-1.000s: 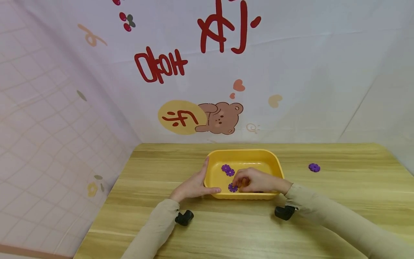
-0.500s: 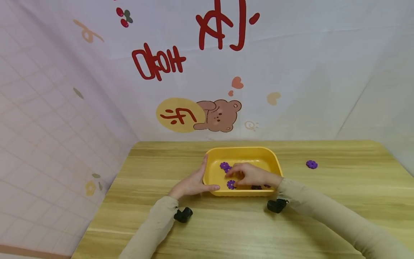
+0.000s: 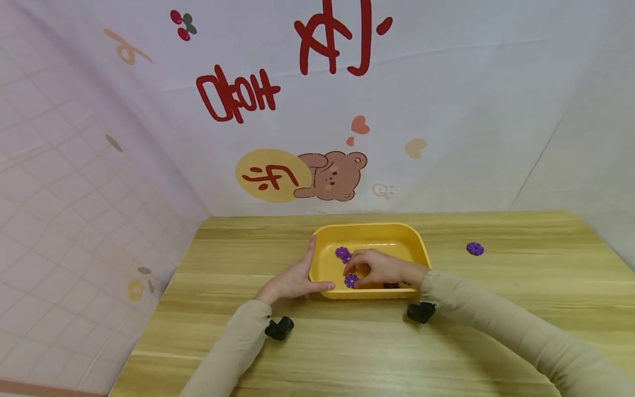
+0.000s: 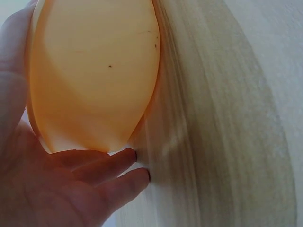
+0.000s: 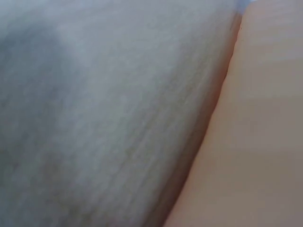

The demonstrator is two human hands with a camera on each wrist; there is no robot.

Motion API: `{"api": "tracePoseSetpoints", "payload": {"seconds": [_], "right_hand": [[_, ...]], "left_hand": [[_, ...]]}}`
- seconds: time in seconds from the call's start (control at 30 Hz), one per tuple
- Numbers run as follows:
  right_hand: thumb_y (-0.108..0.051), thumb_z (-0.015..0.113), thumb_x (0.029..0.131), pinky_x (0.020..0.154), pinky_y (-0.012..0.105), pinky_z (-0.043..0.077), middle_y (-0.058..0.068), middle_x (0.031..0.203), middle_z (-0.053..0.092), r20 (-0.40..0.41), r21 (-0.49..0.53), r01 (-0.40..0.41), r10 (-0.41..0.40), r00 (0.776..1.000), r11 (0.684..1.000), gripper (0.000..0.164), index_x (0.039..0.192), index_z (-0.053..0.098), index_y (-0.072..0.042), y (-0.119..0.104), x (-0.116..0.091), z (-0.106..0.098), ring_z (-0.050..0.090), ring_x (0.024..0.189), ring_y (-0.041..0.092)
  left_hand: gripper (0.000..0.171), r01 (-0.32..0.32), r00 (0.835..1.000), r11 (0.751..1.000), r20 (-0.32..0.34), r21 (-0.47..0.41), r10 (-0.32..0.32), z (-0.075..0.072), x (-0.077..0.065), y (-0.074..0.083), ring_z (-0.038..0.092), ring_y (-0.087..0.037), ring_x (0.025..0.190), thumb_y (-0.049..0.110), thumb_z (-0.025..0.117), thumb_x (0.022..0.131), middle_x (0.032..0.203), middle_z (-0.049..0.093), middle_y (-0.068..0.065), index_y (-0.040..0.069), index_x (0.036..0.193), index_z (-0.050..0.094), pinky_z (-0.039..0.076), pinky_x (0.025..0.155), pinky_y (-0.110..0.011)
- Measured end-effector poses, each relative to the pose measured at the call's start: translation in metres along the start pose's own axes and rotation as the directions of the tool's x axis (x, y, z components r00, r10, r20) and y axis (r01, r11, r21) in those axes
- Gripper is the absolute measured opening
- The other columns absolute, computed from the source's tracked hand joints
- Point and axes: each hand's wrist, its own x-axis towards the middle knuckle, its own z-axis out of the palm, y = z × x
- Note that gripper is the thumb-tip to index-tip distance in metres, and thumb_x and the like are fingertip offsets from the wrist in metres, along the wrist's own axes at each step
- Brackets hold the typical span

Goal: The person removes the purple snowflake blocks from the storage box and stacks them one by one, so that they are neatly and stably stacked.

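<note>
My left hand [image 3: 292, 278] grips the left end of a yellow plastic bin [image 3: 367, 295], thumb over the front rim. In the left wrist view the fingers spread against the end wall of the bin [image 4: 97, 71]. Inside the bin, my right hand [image 3: 379, 267] reaches down with index finger and thumb spread around a flat purple notched disc [image 3: 351, 280]. Just behind those fingertips lies a pair of overlapping purple discs [image 3: 342, 252]. Darker pieces [image 3: 392, 285] show under the right palm, partly hidden by it. The right wrist view holds only blurred surfaces.
Another purple disc [image 3: 474, 248] lies on the wooden table [image 3: 347, 353], right of the bin. Behind the table hangs a white printed cloth [image 3: 446, 110] with a bear and red lettering. A black wrist device [image 3: 420, 312] sits below the right cuff.
The right hand's fingers have spread and moved slightly left, so that they now arch over the front disc. The left hand keeps its hold on the bin. The head view has shifted a little.
</note>
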Motion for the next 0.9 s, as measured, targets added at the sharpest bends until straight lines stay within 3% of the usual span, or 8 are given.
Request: {"api": "tracePoseSetpoints", "payload": {"seconds": [0.37,0.53,0.67,0.9], "right_hand": [[-0.018,0.081,0.08,0.084,0.028,0.046,-0.004,0.102,0.061,0.012,0.015,-0.001,0.0,1.0,1.0,0.026,0.103,0.07,-0.011,-0.0024,-0.0009,-0.0005,0.052,0.089,0.011],[-0.019,0.081,0.079,0.075,0.029,0.047,-0.004,0.097,0.061,-0.066,0.068,0.048,-0.043,0.997,0.997,0.027,0.102,0.069,-0.01,-0.0023,-0.0008,-0.0011,0.053,0.084,0.015],[-0.019,0.081,0.08,0.071,0.029,0.048,-0.005,0.097,0.063,-0.134,0.094,0.064,-0.051,0.99,0.994,0.029,0.104,0.068,-0.011,-0.0032,-0.0022,-0.0032,0.055,0.084,0.016],[-0.02,0.08,0.081,0.067,0.028,0.048,-0.008,0.098,0.065,-0.14,0.09,0.053,-0.04,0.989,0.995,0.029,0.107,0.07,-0.013,-0.0077,-0.0054,-0.0077,0.056,0.082,0.015]], "left_hand": [[0.12,0.004,1.0,1.0,-0.001,0.006,-0.004,-0.0007,-0.0014,0.002,0.045,-0.031,0.127,0.048,0.074,0.083,0.154,0.021,-0.025,0.012,0.153,-0.017,0.033,0.106,-0.043],[0.119,-0.005,1.0,1.0,-0.003,0.007,0.005,0.0001,-0.001,0.0004,0.053,-0.026,0.115,0.048,0.074,0.083,0.15,0.03,-0.025,0.011,0.153,-0.015,0.038,0.103,-0.042],[0.12,-0.005,1.0,1.0,-0.004,0.008,0.005,0.0004,-0.0002,0.0,0.052,-0.027,0.116,0.049,0.074,0.082,0.15,0.029,-0.026,0.012,0.153,-0.015,0.038,0.103,-0.042],[0.12,-0.008,1.0,1.0,-0.007,0.005,0.008,-0.0001,-0.0008,0.0005,0.046,-0.032,0.126,0.049,0.074,0.082,0.154,0.022,-0.025,0.012,0.153,-0.016,0.036,0.104,-0.044]]}}
